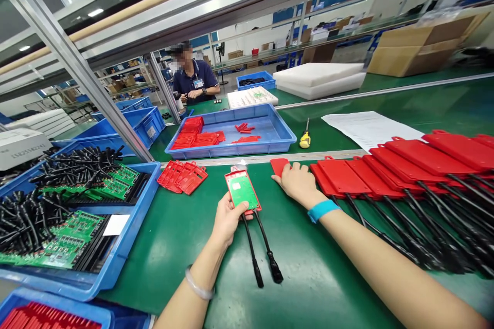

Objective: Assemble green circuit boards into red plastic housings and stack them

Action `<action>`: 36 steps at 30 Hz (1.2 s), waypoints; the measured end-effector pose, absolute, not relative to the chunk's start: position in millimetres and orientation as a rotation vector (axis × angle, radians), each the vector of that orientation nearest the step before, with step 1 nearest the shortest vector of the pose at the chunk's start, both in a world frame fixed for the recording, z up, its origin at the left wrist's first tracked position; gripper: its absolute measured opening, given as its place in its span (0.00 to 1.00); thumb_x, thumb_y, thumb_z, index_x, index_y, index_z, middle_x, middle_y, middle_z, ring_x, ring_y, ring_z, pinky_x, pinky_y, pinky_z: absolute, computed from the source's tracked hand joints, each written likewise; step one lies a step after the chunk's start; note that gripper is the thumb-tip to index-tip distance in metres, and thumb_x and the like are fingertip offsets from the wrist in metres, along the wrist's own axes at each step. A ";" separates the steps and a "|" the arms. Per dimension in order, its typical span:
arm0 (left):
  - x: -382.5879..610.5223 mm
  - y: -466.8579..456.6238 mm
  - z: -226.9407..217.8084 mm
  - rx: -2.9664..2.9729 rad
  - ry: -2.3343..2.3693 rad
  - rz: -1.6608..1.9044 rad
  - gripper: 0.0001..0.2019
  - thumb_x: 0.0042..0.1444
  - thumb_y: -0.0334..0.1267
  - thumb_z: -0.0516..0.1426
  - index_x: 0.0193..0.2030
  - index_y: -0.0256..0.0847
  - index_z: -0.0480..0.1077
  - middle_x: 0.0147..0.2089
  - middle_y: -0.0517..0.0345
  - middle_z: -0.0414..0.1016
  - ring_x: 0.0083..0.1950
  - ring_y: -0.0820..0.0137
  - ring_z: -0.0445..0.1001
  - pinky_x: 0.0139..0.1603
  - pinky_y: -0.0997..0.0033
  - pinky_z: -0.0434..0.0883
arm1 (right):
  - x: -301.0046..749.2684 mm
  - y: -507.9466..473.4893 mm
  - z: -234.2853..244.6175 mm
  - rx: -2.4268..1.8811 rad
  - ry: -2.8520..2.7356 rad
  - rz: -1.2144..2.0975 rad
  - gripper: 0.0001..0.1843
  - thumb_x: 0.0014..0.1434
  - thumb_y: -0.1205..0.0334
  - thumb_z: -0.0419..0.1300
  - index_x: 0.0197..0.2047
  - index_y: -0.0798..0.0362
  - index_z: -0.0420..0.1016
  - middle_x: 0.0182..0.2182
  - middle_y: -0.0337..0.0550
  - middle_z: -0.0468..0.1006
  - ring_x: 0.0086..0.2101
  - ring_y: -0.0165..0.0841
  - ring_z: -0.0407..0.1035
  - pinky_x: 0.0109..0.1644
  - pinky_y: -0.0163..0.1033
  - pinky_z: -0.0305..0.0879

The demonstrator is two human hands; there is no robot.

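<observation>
My left hand (pixel 227 220) grips the lower end of a red tray-like shell holding a green circuit board (pixel 242 189), with two black cables (pixel 262 254) trailing toward me. My right hand (pixel 296 181) lies flat on the green mat, its fingers resting on a red plastic cover (pixel 278 165). Just right of that hand, a row of closed red units (pixel 389 167) with black cables overlaps across the mat. A small stack of red shells (pixel 182 176) lies left of the board.
A blue bin (pixel 77 205) of green boards and black cables sits at left. A blue tray (pixel 247 133) with red parts stands beyond, a yellow-handled screwdriver (pixel 305 138) and a paper sheet (pixel 368 127) to its right. A seated person (pixel 193 79) works across the line.
</observation>
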State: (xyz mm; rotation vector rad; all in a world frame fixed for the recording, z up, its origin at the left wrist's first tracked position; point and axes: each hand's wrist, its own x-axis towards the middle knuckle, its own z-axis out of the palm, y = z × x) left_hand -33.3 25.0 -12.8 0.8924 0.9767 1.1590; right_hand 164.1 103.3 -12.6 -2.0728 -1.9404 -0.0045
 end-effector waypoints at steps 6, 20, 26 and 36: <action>-33.7 21.9 -9.9 0.809 0.923 1.127 0.22 0.43 0.38 0.66 0.45 0.33 0.69 0.38 0.50 0.77 0.34 0.67 0.77 0.30 0.73 0.74 | 167.0 79.8 -3.0 -1.900 -2.165 0.096 0.24 0.60 0.58 0.56 0.54 0.67 0.66 0.40 0.63 0.71 0.41 0.51 0.69 0.43 0.49 0.66; -35.8 21.6 -7.6 0.624 0.799 1.190 0.18 0.42 0.33 0.66 0.41 0.35 0.70 0.35 0.55 0.77 0.30 0.71 0.75 0.30 0.72 0.75 | 149.9 30.3 -10.4 -1.175 -1.452 1.369 0.39 0.48 0.49 0.66 0.58 0.56 0.58 0.40 0.52 0.73 0.27 0.34 0.71 0.22 0.34 0.67; -31.2 17.3 -6.1 0.709 0.846 1.163 0.17 0.46 0.34 0.65 0.43 0.35 0.70 0.38 0.54 0.77 0.33 0.70 0.76 0.31 0.73 0.76 | 153.5 27.4 -2.6 -1.137 -1.182 1.087 0.17 0.55 0.49 0.62 0.37 0.54 0.66 0.18 0.35 0.69 0.17 0.25 0.59 0.18 0.28 0.55; -27.5 16.1 -9.7 0.798 0.823 0.962 0.20 0.54 0.43 0.59 0.49 0.30 0.69 0.39 0.43 0.77 0.35 0.65 0.77 0.33 0.69 0.75 | 165.2 28.1 13.1 -0.970 -0.921 1.078 0.19 0.52 0.50 0.66 0.41 0.49 0.66 0.22 0.33 0.63 0.19 0.25 0.57 0.16 0.26 0.53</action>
